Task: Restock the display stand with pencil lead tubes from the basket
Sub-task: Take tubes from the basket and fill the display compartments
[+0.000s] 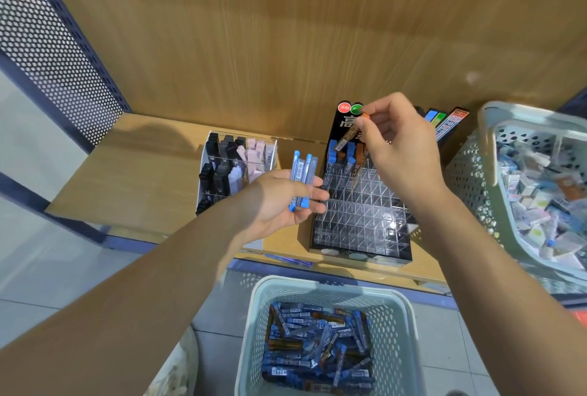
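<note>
The person is standing over a wooden shelf [143, 167] and working on the display stand [359, 221], a black-framed block of clear cells that is sitting near the shelf's front edge. The right hand [400, 148] is pinching an orange-capped tube [349, 135] between thumb and fingertips, holding it tilted just above the stand's back row. The left hand [279, 202] is lying palm-up beside the stand, its fingers loosely curled round a few blue tubes [301, 179] that are sticking up past the fingertips, seemingly waiting as the next ones to go in.

Judging by the stand, the job is only beginning. A handful of seated tubes [341, 157], blue and orange, are standing in the back row, while nearly every cell in front of them is showing empty. The basket [330, 284] on the floor below the shelf is holding a deep, jumbled pile of tubes, mostly blue with some orange, so plenty of stock is waiting to be moved.

To the left of the stand a clear organiser [235, 167] is holding black, grey and pink items, and at the right a second basket [489, 129] is sitting full of mixed small packets.
</note>
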